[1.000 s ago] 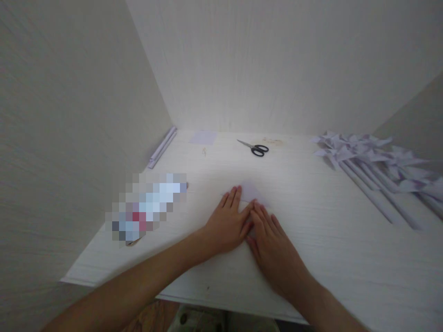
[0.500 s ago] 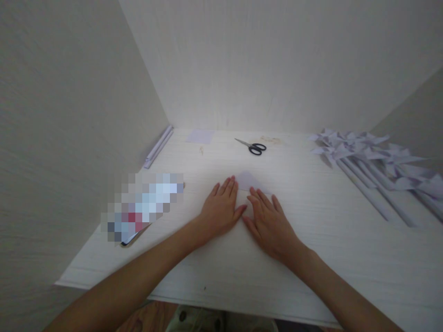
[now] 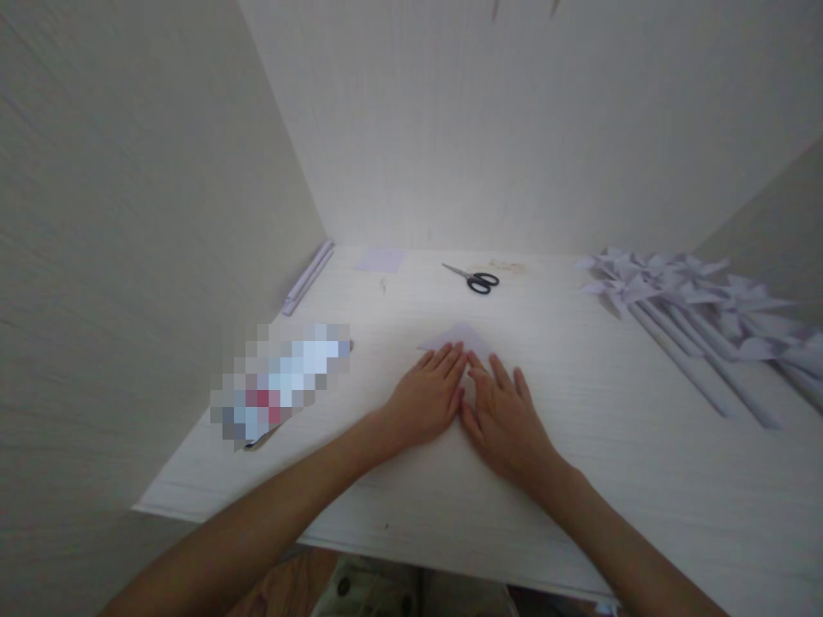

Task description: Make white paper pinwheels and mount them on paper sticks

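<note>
A pale lilac sheet of paper point(image 3: 464, 334), folded to a triangle with its peak pointing away from me, lies flat on the white table point(image 3: 411, 488). My left hand point(image 3: 428, 394) rests palm down with its fingers stretched over the paper's near edge. Beside it my right hand point(image 3: 507, 411) also lies flat, fingers spread, the index fingertip on the same edge. The two hands nearly meet at the thumbs. Part of the near edge is hidden under the fingers.
Black-handled scissors point(image 3: 472, 278) lie beyond the paper. A flat lilac sheet point(image 3: 381, 260) and rolled paper sticks point(image 3: 309, 278) are at the back left. A blurred-out phone-like object point(image 3: 289, 377) lies left. Several paper pinwheels point(image 3: 681, 291) are piled right. Walls enclose the table.
My left hand has slid right along the folded edge, close to my right hand. The paper's left corner now shows. The whole view has shifted slightly.
</note>
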Demonstrator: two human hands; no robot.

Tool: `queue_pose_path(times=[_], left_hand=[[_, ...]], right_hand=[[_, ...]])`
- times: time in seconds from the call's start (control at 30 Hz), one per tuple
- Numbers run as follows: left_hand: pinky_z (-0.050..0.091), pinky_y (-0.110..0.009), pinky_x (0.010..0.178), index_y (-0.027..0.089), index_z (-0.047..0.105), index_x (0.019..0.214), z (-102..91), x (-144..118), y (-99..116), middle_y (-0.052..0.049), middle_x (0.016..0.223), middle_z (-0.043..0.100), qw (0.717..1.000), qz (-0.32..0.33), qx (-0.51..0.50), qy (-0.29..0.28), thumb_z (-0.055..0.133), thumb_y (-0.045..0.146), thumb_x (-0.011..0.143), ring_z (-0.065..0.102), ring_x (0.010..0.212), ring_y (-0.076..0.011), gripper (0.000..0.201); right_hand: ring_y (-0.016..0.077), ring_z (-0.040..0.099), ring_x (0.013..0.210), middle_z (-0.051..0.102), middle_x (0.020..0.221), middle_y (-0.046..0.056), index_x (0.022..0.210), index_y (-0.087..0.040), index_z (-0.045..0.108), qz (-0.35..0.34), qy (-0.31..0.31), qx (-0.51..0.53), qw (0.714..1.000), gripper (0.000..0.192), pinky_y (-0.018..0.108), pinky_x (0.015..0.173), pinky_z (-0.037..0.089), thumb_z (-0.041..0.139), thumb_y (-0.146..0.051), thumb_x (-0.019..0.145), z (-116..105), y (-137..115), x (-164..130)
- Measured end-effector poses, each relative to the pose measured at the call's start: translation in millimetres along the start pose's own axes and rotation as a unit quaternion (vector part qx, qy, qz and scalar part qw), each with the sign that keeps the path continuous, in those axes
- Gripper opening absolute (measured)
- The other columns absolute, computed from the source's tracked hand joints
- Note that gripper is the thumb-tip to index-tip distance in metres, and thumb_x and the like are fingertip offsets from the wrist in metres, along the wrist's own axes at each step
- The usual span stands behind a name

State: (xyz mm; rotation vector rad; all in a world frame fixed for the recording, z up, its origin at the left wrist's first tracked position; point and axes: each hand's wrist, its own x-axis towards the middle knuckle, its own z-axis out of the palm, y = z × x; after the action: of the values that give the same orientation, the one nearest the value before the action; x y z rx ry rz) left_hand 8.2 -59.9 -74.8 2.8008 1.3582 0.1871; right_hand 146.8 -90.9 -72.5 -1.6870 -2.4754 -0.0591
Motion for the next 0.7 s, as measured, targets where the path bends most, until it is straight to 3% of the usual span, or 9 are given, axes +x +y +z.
queue_pose_path(times=[0.17,0.5,0.7], left_hand=[[0.020,-0.041,0.101,0.010,0.026,0.129,0.7,-3,-2,-0.010,0.138,0.024,0.999,-0.031,0.007,0.006,0.020,0.030,0.085,0.022,0.126,-0.0195,0.049],[0.020,-0.043,0.101,0.009,0.027,0.128,-7.0,-21,-19,-0.011,0.137,0.026,0.996,-0.087,0.035,0.005,0.022,0.028,0.084,0.024,0.125,-0.0184,0.048],[0.017,-0.051,0.099,0.003,0.030,0.125,-4.5,-26,-15,-0.019,0.135,0.027,0.983,-0.164,0.062,0.048,0.021,0.038,0.084,0.022,0.125,-0.0251,0.055]], right_hand=[[0.0295,0.020,0.124,0.030,0.136,0.008,0.122,-0.007,0.038,0.005,-0.003,0.007,1.000,0.046,0.050,0.097,0.021,0.027,-0.030,0.082,-2,0,-1],[0.0304,0.022,0.123,0.031,0.135,0.009,0.117,-0.007,0.042,0.003,-0.006,0.011,1.000,0.044,0.051,0.096,0.022,0.028,-0.029,0.083,-3,1,-1],[0.0301,0.023,0.123,0.032,0.135,0.010,0.116,-0.008,0.043,0.000,0.005,0.017,1.000,0.042,0.051,0.096,0.022,0.028,-0.029,0.083,-3,1,-2]])
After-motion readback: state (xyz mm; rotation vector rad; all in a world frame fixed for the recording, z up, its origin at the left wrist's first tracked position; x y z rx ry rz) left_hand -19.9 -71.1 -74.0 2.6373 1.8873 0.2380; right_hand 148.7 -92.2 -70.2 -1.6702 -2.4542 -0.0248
